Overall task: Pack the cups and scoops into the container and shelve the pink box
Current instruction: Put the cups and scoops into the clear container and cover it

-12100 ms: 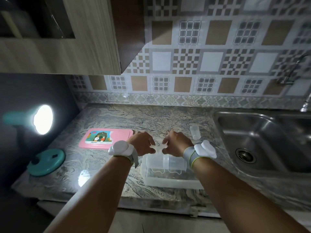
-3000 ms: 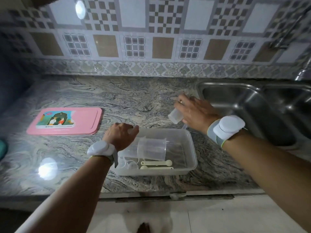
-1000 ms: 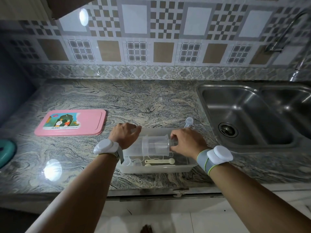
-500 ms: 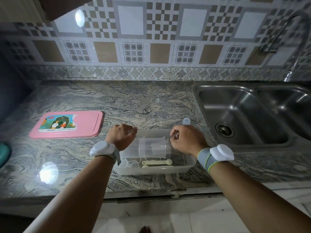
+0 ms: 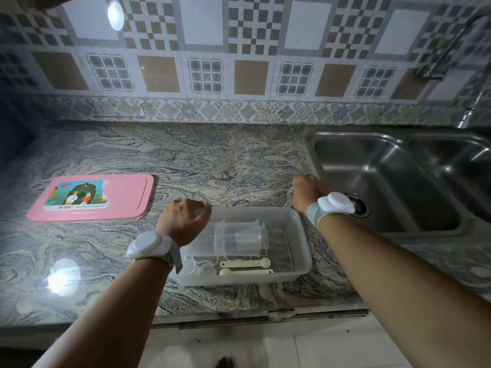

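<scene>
Right fingers [image 5: 297,191] curl around a small scoop [image 5: 290,192] beyond the container [image 5: 303,235].

A clear plastic container [image 5: 297,235], rectangular and open-topped, sat near the front edge of the counter. Inside it, transparent measuring cups [image 5: 240,239] lay nested on their sides, mouths toward the right, resting across the container's middle. Below them, along the near wall, two cream-coloured scoops [image 5: 245,262] lay flat and roughly parallel, bowls toward the right, with a few small clear scoops [image 5: 202,268] at the near-left corner. One more small clear piece [image 5: 290,192] showed just beyond the container's far-right corner, mostly hidden, so its shape could not be told. The pink box [image 5: 93,197], flat with a picture label on its lid, lay well to the left.
</scene>
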Demonstrator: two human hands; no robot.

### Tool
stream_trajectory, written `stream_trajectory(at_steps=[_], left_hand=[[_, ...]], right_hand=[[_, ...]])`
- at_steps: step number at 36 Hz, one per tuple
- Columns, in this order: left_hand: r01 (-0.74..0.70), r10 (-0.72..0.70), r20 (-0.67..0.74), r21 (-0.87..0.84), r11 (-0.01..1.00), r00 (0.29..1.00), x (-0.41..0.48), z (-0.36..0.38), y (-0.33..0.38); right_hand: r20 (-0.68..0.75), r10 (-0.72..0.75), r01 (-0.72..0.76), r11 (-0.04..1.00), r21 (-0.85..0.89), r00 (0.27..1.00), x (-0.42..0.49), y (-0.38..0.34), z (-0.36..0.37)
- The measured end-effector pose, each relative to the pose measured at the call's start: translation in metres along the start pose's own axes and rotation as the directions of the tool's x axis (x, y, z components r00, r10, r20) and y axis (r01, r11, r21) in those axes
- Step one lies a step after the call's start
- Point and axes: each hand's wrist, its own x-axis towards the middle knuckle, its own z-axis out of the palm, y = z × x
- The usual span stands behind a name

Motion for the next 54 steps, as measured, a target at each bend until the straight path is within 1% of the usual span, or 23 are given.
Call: stream_trajectory(at_steps=[3, 7, 14, 17, 24, 30, 35, 38, 42, 45, 54], left_hand=[[-0.025, 0.025, -0.023, -0.01, 1.0, 0.999, 0.0, 0.0, 0.0], [-0.034, 0.034, -0.018, -0.015, 0.999, 0.999, 0.0, -0.001, 0.001], [-0.015, 0.015, 0.01, -0.003, 1.0, 1.0, -0.001, -0.003, 0.003], [-0.024, 0.024, 0.002, 0.002, 1.0, 1.0, -0.002, -0.004, 0.005], [-0.036, 0.036, 0.0, 0.007, 0.999, 0.999, -0.003, -0.008, 0.01], [-0.046, 0.047, -0.012, 0.023, 0.999, 0.999, -0.006, -0.009, 0.013], [-0.036, 0.036, -0.016, 0.015, 0.999, 0.999, -0.004, -0.007, 0.01], [-0.016, 0.017, -0.009, 0.03, 0.999, 1.0, -0.005, -0.009, 0.011], [-0.009, 0.008, 0.029, 0.029, 1.0, 1.0, -0.007, -0.013, 0.015], [-0.01, 0.008, 0.042, 0.028, 1.0, 0.999, -0.008, -0.015, 0.015], [0.005, -0.008, 0.049, 0.06, 0.998, 0.999, -0.01, -0.016, 0.017]], right_hand=[[-0.009, -0.014, 0.014, 0.999, -0.047, 1.0, 0.003, 0.001, 0.006], [0.025, -0.005, 0.007, 0.997, -0.08, 1.0, 0.008, 0.003, 0.011], [0.005, 0.009, -0.008, 0.997, -0.074, 1.0, 0.013, 0.006, 0.018], [0.002, 0.002, -0.002, 0.999, -0.04, 1.0, 0.013, 0.007, 0.016], [-0.111, -0.035, 0.046, 0.995, 0.091, 0.993, 0.016, 0.007, -0.01], [-0.22, -0.061, 0.092, 0.987, 0.134, 0.973, 0.006, -0.004, -0.049], [-0.266, -0.16, 0.208, 0.965, 0.161, 0.951, -0.02, -0.014, -0.07], [-0.258, -0.201, 0.25, 0.953, 0.171, 0.945, -0.042, -0.02, -0.07], [-0.213, -0.241, 0.281, 0.942, 0.184, 0.947, -0.072, -0.025, -0.064], [-0.161, -0.249, 0.275, 0.946, 0.173, 0.955, -0.092, -0.024, -0.06], [-0.084, -0.266, 0.273, 0.959, 0.081, 0.96, -0.125, -0.012, -0.047]])
